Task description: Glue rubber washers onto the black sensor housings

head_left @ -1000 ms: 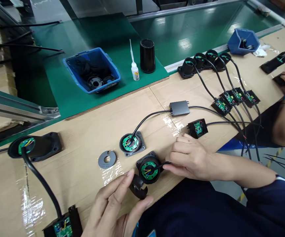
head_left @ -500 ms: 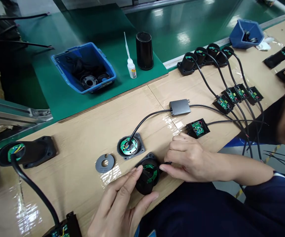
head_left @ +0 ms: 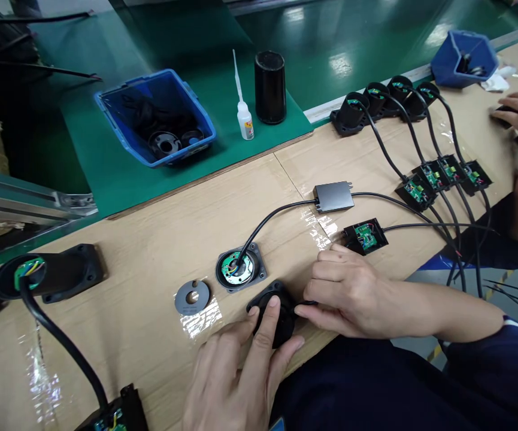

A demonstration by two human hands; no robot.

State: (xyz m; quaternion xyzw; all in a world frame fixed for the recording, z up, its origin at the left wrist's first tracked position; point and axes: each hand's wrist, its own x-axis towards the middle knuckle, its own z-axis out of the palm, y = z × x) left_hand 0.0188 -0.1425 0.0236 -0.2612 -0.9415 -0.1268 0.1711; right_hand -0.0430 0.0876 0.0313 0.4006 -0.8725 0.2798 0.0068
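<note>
The left hand lies over the round black housing at the near edge of the table, fingers stretched across the top and thumb against the near side, so it clasps the part lightly. The right hand is curled, with thumb and forefinger pinched on the black cable where it leaves the housing. The fingers hide the seam, so whether the top piece sits flush is hard to tell. To seat it well, I would press straight down with even force, keep the cable lying in its exit notch, and steady the base so it cannot slide off the edge

The table is wrapped in brown card with shiny tape patches. Just beyond the hands lie a grey disc and an open housing showing a green board. Further back, a green mat carries a blue bin, a glue bottle and a black cylinder. A co-worker's hand rests at the far right
</note>
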